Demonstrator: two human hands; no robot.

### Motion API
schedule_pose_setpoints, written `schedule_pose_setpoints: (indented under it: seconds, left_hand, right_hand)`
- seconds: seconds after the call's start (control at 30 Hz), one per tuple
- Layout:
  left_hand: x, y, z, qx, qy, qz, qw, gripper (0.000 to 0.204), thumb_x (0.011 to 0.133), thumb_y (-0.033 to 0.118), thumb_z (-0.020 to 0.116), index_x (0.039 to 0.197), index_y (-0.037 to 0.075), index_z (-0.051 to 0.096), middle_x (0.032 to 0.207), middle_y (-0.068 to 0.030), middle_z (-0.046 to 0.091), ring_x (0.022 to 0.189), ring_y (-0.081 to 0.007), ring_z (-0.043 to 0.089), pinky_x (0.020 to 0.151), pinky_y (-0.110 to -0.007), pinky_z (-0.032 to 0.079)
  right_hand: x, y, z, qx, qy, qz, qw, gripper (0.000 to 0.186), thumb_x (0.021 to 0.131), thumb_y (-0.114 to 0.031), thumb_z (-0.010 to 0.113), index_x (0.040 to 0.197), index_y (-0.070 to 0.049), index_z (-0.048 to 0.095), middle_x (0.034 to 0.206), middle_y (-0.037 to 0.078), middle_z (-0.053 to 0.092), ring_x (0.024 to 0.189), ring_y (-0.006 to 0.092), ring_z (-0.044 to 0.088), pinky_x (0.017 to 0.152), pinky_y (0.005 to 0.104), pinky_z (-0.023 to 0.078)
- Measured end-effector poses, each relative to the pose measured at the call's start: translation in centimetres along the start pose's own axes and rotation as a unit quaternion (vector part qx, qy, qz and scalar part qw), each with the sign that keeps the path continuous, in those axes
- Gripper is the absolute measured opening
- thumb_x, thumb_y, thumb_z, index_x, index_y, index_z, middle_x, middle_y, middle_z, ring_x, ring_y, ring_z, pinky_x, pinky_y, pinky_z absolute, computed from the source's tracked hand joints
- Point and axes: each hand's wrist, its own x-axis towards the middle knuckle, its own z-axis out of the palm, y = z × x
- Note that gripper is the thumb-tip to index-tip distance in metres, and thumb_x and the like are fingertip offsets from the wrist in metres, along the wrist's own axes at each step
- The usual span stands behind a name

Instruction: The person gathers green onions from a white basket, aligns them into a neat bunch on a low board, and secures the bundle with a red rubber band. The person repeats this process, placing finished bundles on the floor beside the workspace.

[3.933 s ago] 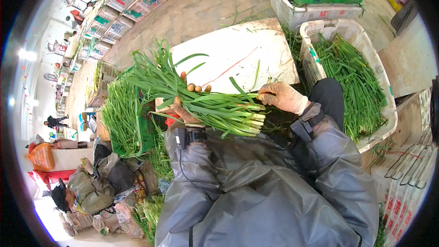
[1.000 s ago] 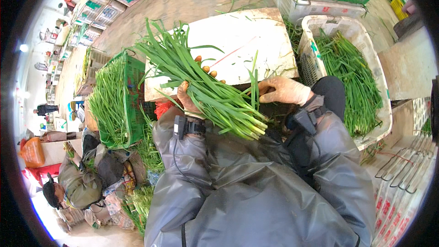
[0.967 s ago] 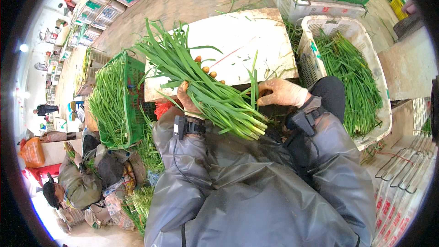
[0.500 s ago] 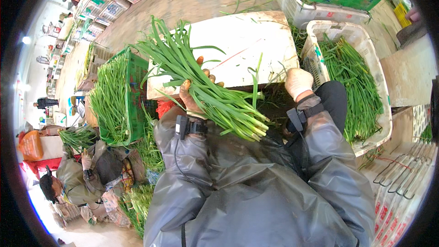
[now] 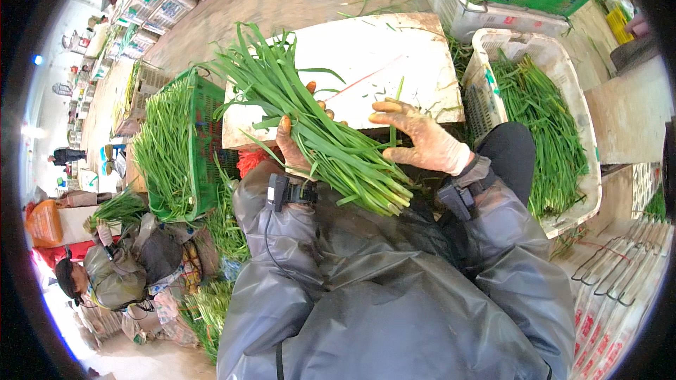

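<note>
My left hand point(image 5: 294, 146) grips a bunch of garlic chives point(image 5: 317, 127), its fingers wrapped round the long flat leaves. The leafy tips fan out to the far left over a white board point(image 5: 366, 49), while the pale cut ends slant toward my lap on the near right. My right hand point(image 5: 422, 137), in a pale, stained glove, is beside the bunch with its fingers spread and nothing in them. One thin upright stalk point(image 5: 400, 89) shows just beyond its fingers. Small leaf scraps lie on the board's right side.
A white crate point(image 5: 598, 169) of chives stands on my right, a green crate point(image 5: 205, 134) of chives on my left. Stacked crates point(image 5: 486, 21) stand at the far right. Another person point(image 5: 120, 274) sits at the lower left. Wire-handled white boxes point(image 5: 612, 309) are at the lower right.
My right hand has moved left from the board's near right corner toward the bunch, and its fingers have opened from a closed hand. My left hand keeps its grip on the chives.
</note>
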Motion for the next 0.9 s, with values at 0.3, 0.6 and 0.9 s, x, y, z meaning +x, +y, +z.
schedule_pose_setpoints:
  seconds: [0.3, 0.6, 0.9]
  left_hand:
    - [0.0, -0.9, 0.9, 0.093, 0.11, 0.001, 0.99, 0.124, 0.078, 0.079, 0.078, 0.166, 0.005, 0.032, 0.119, -0.0073, 0.068, 0.101, -0.0226, 0.067, 0.093, -0.05, 0.062]
    - [-0.5, -2.1, -1.6, -0.026, 0.112, -0.042, 0.993, 0.083, 0.092, 0.055, 0.08, 0.154, 0.008, 0.053, 0.142, -0.0114, 0.066, 0.124, -0.0296, 0.066, 0.105, -0.05, 0.059]
    - [-1.1, -2.6, -1.3, -0.007, 0.112, -0.048, 0.992, 0.069, 0.098, 0.046, 0.07, 0.152, 0.008, 0.054, 0.134, -0.0147, 0.07, 0.115, -0.0321, 0.07, 0.1, -0.051, 0.061]
  right_hand:
    - [0.5, 1.9, 2.5, 0.0, 0.022, 0.054, 0.998, 0.025, 0.089, -0.02, 0.076, 0.105, -0.002, 0.079, 0.122, 0.015, 0.076, 0.126, 0.0383, 0.065, 0.11, 0.0466, 0.051]
    - [1.0, 2.9, 1.4, 0.119, 0.298, 0.188, 0.928, 0.023, 0.095, -0.017, 0.079, 0.109, 0.001, 0.079, 0.111, 0.015, 0.077, 0.106, 0.024, 0.072, 0.099, 0.0366, 0.055]
    - [-1.8, 8.3, -6.1, 0.041, 0.498, 0.218, 0.838, 0.021, 0.098, -0.019, 0.071, 0.097, 0.001, 0.079, 0.086, 0.007, 0.077, 0.079, 0.0167, 0.067, 0.077, 0.0342, 0.052]
